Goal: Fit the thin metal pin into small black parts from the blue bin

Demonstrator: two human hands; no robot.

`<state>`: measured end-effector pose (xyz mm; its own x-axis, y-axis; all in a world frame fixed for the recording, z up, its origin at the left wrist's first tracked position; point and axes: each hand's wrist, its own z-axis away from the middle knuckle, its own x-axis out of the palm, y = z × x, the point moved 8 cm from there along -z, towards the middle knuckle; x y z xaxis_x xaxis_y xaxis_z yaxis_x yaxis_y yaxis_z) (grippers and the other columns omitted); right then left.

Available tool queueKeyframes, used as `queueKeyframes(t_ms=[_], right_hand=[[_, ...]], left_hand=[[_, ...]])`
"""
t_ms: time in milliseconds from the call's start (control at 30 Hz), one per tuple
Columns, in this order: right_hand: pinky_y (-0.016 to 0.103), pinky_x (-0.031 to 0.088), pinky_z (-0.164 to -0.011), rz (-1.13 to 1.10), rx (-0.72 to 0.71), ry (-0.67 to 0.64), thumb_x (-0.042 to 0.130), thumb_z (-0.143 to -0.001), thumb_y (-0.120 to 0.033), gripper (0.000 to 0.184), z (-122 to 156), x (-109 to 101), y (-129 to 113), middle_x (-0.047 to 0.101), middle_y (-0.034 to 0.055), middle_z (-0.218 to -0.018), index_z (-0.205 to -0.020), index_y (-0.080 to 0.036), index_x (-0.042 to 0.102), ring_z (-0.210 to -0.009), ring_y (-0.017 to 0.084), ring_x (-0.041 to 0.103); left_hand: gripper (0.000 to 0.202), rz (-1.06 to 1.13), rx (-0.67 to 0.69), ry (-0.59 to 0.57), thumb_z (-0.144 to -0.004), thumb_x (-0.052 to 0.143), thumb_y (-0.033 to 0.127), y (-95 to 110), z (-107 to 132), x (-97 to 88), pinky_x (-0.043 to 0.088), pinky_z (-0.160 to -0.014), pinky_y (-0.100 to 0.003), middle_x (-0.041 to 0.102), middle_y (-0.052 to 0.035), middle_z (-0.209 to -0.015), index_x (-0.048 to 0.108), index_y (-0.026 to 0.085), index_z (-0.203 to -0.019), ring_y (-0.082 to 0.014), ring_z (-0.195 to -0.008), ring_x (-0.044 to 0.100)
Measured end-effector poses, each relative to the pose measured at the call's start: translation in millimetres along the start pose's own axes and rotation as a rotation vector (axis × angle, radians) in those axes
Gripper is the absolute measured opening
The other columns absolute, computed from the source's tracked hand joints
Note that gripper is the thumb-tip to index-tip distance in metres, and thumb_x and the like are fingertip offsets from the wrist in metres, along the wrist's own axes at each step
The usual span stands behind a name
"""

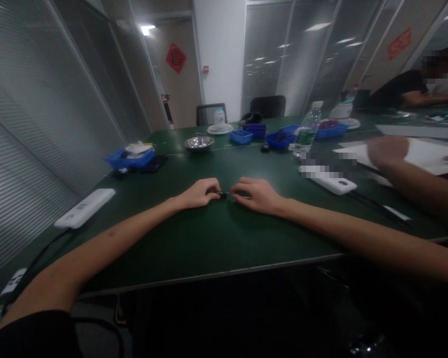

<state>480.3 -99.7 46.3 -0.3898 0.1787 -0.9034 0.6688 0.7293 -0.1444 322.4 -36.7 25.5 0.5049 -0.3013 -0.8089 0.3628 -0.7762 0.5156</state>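
Over the green table [194, 233], my left hand [200, 194] pinches a small dark piece with a green patch [222, 194] between thumb and fingers. Opposite it, my right hand [259, 195] is closed round a thin screwdriver-like tool [230, 193]. The tool's slim metal shaft points left and meets the small piece, or comes very close to it. Most of its dark handle is hidden by my fingers. The piece is too small and blurred to name. Both forearms come in from the sides, with my wrists low over the tabletop.
White power-bank-like devices lie left [85, 208] and right [330, 180], with cables. Behind are a blue tray [130, 160], a metal bowl [198, 144], more blue trays [241, 136] and a water bottle [309, 130]. A co-worker's blurred arm [425, 181] reaches over white paper [429, 153] at right.
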Motion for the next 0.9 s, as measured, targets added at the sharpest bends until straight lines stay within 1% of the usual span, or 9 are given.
queueKeyframes(t_ms=[100, 233, 333, 433, 533, 633, 767, 900], right_hand=[[0.029, 0.041, -0.070, 0.019, -0.004, -0.001, 0.053, -0.104, -0.040, 0.032, 0, 1, 1, 0.066, 0.0072, -0.105, -0.122, -0.022, 0.071, -0.082, 0.017, 0.060], [0.029, 0.041, -0.070, 0.016, 0.004, 0.009, 0.053, -0.104, -0.040, 0.031, 0, 1, 2, 0.067, 0.0074, -0.106, -0.123, -0.022, 0.070, -0.082, 0.017, 0.060], [0.029, 0.041, -0.070, 0.002, -0.008, 0.005, 0.051, -0.105, -0.041, 0.033, 0, 0, 0, 0.067, 0.0075, -0.107, -0.125, -0.023, 0.070, -0.082, 0.017, 0.061], [0.028, 0.041, -0.069, 0.009, -0.019, -0.025, 0.051, -0.105, -0.041, 0.034, -1, 2, -1, 0.066, 0.0076, -0.109, -0.127, -0.023, 0.069, -0.080, 0.017, 0.060], [0.028, 0.041, -0.069, 0.018, -0.024, -0.033, 0.050, -0.105, -0.041, 0.034, -1, 2, -2, 0.066, 0.0079, -0.110, -0.128, -0.022, 0.068, -0.080, 0.017, 0.060], [0.028, 0.042, -0.070, 0.008, -0.028, -0.037, 0.050, -0.106, -0.041, 0.034, -1, 3, -2, 0.066, 0.0082, -0.111, -0.128, -0.022, 0.068, -0.082, 0.017, 0.061], [0.028, 0.043, -0.070, 0.000, -0.038, -0.037, 0.050, -0.106, -0.041, 0.034, -1, 2, -3, 0.066, 0.0081, -0.110, -0.127, -0.022, 0.067, -0.083, 0.017, 0.061], [0.028, 0.043, -0.070, -0.020, -0.054, -0.033, 0.049, -0.106, -0.040, 0.034, -1, 0, -6, 0.066, 0.0081, -0.111, -0.129, -0.022, 0.067, -0.082, 0.017, 0.061]], left_hand=[[0.009, -0.037, 0.010, 0.021, -0.090, 0.069, 0.024, 3, 1, -1.0, 0.045, -0.074, -0.032, 0.063, -0.0052, -0.094, 0.064, 0.018, -0.096, -0.0200, -0.082, 0.059], [0.012, -0.028, 0.008, 0.003, -0.095, 0.066, 0.029, 2, 0, 0.2, 0.046, -0.074, -0.033, 0.063, -0.0053, -0.095, 0.065, 0.018, -0.099, -0.0202, -0.083, 0.059], [0.015, -0.039, 0.036, -0.002, -0.098, 0.062, 0.032, 5, -1, 0.1, 0.046, -0.077, -0.033, 0.063, -0.0057, -0.096, 0.067, 0.019, -0.103, -0.0206, -0.086, 0.059], [0.016, -0.071, 0.073, -0.008, -0.099, 0.063, 0.033, 10, 0, 0.9, 0.046, -0.079, -0.033, 0.062, -0.0061, -0.097, 0.069, 0.019, -0.105, -0.0211, -0.087, 0.059], [0.020, -0.084, 0.090, -0.018, -0.099, 0.064, 0.037, 13, 0, 2.4, 0.045, -0.077, -0.033, 0.061, -0.0057, -0.094, 0.068, 0.019, -0.103, -0.0208, -0.086, 0.058], [0.022, -0.083, 0.082, -0.013, -0.098, 0.065, 0.040, 11, -1, 2.6, 0.045, -0.077, -0.032, 0.061, -0.0053, -0.093, 0.068, 0.018, -0.101, -0.0204, -0.085, 0.058], [0.025, 0.005, 0.045, -0.021, -0.095, 0.069, 0.043, 7, -2, 2.7, 0.045, -0.075, -0.031, 0.063, -0.0045, -0.094, 0.069, 0.018, -0.099, -0.0191, -0.083, 0.058], [0.029, 0.145, -0.018, -0.050, -0.098, 0.064, 0.045, 2, -3, 5.8, 0.045, -0.075, -0.030, 0.066, -0.0041, -0.094, 0.072, 0.017, -0.096, -0.0184, -0.084, 0.061]])
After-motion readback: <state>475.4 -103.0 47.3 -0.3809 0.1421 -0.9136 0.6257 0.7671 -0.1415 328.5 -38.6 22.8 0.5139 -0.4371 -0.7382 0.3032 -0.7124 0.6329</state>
